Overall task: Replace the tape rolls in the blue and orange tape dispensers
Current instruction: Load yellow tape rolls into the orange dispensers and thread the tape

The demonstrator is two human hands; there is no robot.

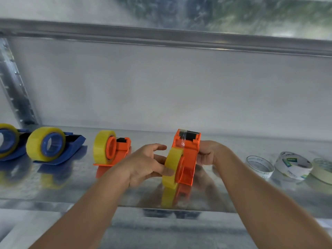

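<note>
An orange tape dispenser (186,155) stands on the metal shelf (71,191) in the middle, its cutter end pointing away. My right hand (208,153) grips its right side. My left hand (149,162) holds the yellow tape roll (171,166) mounted on the dispenser's left side, thumb on the roll's face. A clear strip of tape runs up to the cutter. To the left stands a second orange dispenser (118,151) carrying a yellow roll (101,146). Further left are two blue dispensers (71,146) (10,151), each with a yellow roll (38,144).
Empty white cardboard tape cores (259,166) (292,165) lie on the shelf at the right, beside a pale roll (323,169) at the frame edge. A metal back wall and an upper shelf rail (161,36) enclose the space. The shelf's front edge runs under my forearms.
</note>
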